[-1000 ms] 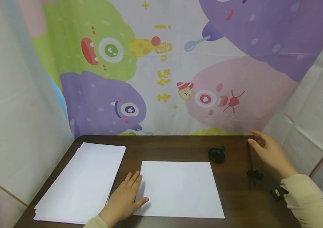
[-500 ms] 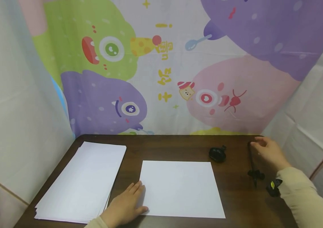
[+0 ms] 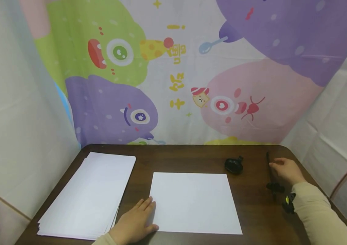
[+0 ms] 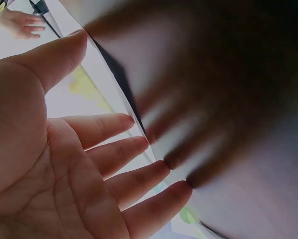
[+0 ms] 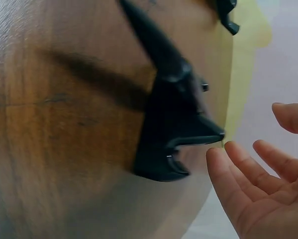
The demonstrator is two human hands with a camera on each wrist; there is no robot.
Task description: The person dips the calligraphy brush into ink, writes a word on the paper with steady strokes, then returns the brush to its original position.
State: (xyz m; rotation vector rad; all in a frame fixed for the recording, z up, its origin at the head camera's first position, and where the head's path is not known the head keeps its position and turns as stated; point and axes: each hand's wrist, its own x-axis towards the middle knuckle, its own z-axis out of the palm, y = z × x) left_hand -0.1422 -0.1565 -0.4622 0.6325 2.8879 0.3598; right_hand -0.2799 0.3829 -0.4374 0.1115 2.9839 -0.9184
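A single white sheet of paper (image 3: pixel 196 204) lies in the middle of the brown table. My left hand (image 3: pixel 138 217) rests on its left edge, fingers straight; the left wrist view has the fingertips (image 4: pixel 181 186) at that edge. On the right stands a thin black stick (image 3: pixel 269 166) with a black base (image 3: pixel 274 187). In the right wrist view this dark, tapered holder-like piece (image 5: pixel 163 129) looks upright, its kind unclear. Just right of the stick is my right hand (image 3: pixel 288 170), fingers loosely bent and spread. Nothing shows between its thumb and fingers (image 5: pixel 238 181).
A stack of white paper (image 3: pixel 90 197) lies on the left of the table. Behind the sheet's right corner sits a rounded black object (image 3: pixel 233 165) with a small knob. A printed cloth (image 3: pixel 176 129) hangs behind the table's far edge, and pale curtains (image 3: pixel 338 102) flank the sides.
My right hand has come down and nearer along the stick, from its far end to beside its middle. My left hand has slid slightly nearer along the sheet's left edge.
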